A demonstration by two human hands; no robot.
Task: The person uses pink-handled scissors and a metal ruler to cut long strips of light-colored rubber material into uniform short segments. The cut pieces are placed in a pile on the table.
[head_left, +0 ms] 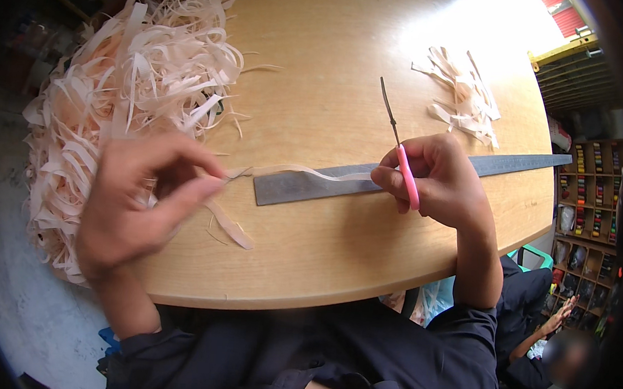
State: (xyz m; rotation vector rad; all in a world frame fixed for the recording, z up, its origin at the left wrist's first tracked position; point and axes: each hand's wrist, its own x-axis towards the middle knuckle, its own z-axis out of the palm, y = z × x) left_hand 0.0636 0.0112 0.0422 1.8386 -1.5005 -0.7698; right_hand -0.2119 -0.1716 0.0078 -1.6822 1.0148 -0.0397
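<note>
A narrow pale-peach fabric strip (295, 168) stretches between my hands, slightly wavy, above the metal ruler (298, 187). My left hand (140, 198), a little blurred, pinches at the strip's left end, where a thin loose thread shows. With my right hand (437, 177) I hold small scissors with pink handles (409, 178), their dark blades pointing away from me. The same hand's thumb and fingers grip the strip's right end. Below my left fingertips, a loose strip end (234, 231) rests on the table beside a fine thread.
A large heap of tangled peach strips (148, 63) covers the left side of the wooden table (307, 265). Toward the far right lies a smaller bunch of strips (467, 97). Beyond the right edge sit another person (530, 343) and a shelf of colourful spools (597, 190).
</note>
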